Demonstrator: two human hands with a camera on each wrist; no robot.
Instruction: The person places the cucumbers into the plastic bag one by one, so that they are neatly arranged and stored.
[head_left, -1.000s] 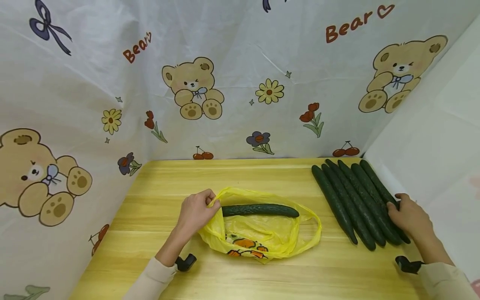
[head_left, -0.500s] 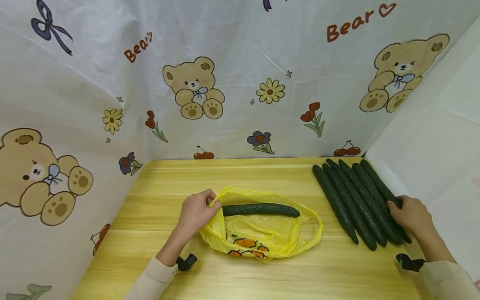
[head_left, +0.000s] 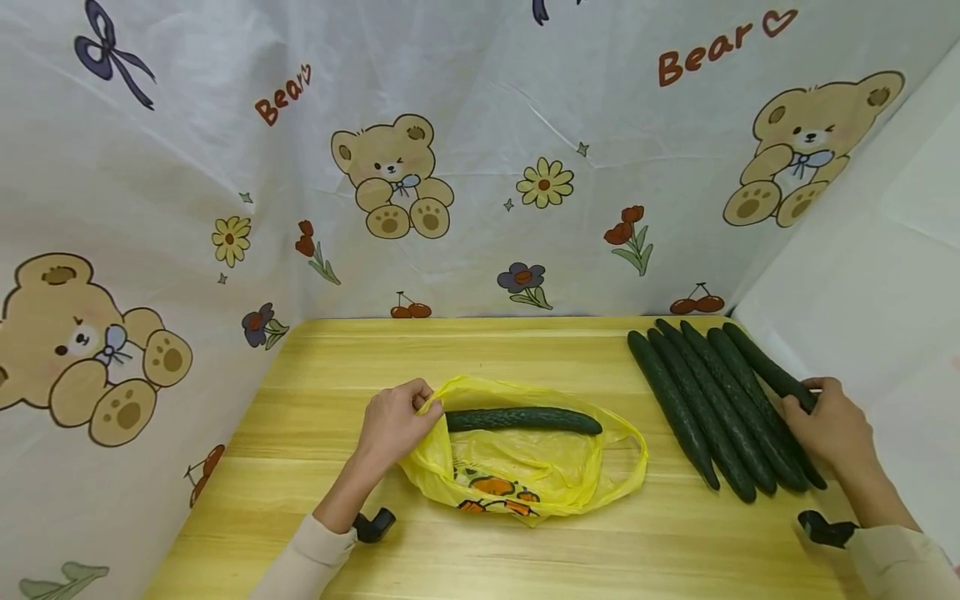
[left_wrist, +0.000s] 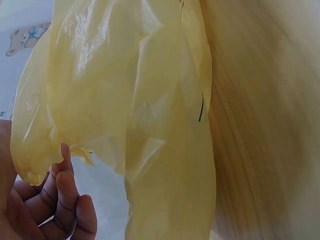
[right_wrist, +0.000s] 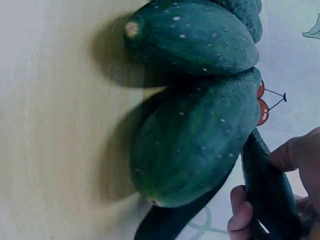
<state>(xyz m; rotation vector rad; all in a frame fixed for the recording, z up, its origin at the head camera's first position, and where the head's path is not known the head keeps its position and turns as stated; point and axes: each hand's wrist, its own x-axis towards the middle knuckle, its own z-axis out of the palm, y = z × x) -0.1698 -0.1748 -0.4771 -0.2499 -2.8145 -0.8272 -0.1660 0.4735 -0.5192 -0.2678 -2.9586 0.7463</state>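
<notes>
The left hand pinches a yellow bag, the right hand grips one cucumber, other cucumbers just left of that hand.

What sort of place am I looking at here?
Perhaps a small indoor setup for practising bagging, not an ordinary kitchen: a wood-grain table stands against a wrinkled, bear-printed sheet, with cucumbers laid side by side near an open yellow plastic bag.
</notes>
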